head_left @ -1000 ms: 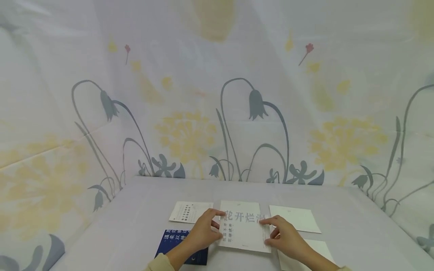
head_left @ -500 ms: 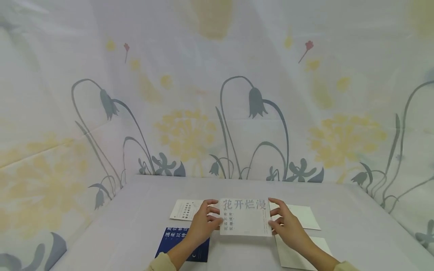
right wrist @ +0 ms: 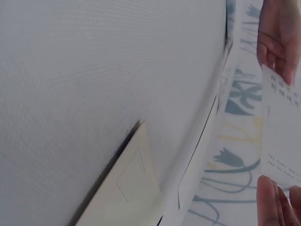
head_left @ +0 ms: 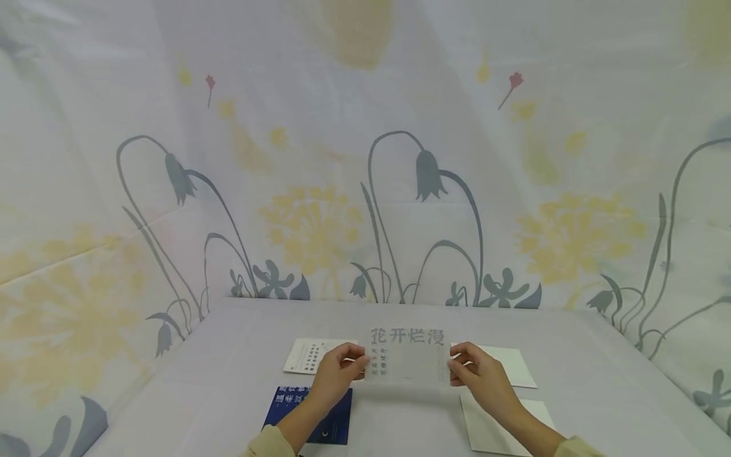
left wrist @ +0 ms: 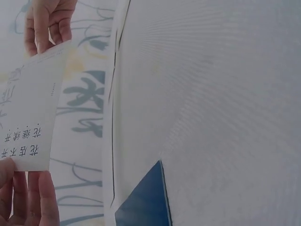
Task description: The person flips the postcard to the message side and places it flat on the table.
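A white postcard with grey and black Chinese lettering is held up off the table, its printed face toward the head camera. My left hand pinches its left edge, thumb on the front and fingers behind. At the opposite edge my right hand pinches it the same way. In the left wrist view, the postcard spans both hands, with the left hand at the bottom. The right wrist view shows the postcard with small print near the right hand.
On the white table lie a dark blue card and a white printed card to the left. Two blank pale cards, one farther back and one nearer, lie to the right. A flower-patterned cloth hangs behind.
The postcard, low and lying back one second ago, has been raised by both hands and tipped upright. The other cards have stayed put.
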Motion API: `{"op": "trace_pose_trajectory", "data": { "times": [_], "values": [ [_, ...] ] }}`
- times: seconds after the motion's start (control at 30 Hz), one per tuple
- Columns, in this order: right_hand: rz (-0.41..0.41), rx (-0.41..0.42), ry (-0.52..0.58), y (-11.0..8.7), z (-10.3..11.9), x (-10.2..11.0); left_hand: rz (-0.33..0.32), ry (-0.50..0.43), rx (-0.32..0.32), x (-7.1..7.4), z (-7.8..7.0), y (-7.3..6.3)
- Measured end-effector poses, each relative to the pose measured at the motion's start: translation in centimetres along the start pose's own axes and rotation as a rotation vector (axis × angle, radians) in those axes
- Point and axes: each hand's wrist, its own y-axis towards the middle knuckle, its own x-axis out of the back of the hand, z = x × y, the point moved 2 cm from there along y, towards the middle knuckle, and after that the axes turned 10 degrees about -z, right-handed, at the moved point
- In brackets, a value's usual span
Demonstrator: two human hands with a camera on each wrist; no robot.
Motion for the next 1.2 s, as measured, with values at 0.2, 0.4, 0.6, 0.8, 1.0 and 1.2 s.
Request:
{"op": "trace_pose_trajectory", "data": {
  "times": [0.2,0.4,0.6,0.8,1.0,1.2],
  "values": [
    [-0.005,-0.006,0.010,-0.1,0.0,0.0,-0.018,0.036,0.027,0.2,1.4,0.7],
    [0.019,-0.025,-0.010,-0.2,-0.4,0.3,0.014,0.042,0.108,0.3,2.2,0.8],
    [0.063,-0.024,0.060,0.0,-0.6,0.6,0.056,-0.034,0.173,0.4,2.2,0.7],
    [0.112,-0.082,0.161,0.2,-0.8,1.0,0.078,-0.076,0.204,0.4,2.5,0.6],
    [0.139,-0.131,0.191,0.1,-1.0,1.2,0.100,-0.135,0.231,0.4,2.5,0.6],
    [0.139,-0.136,0.190,0.0,-0.9,1.3,0.118,-0.182,0.264,0.5,2.4,0.6]
  ]
}}
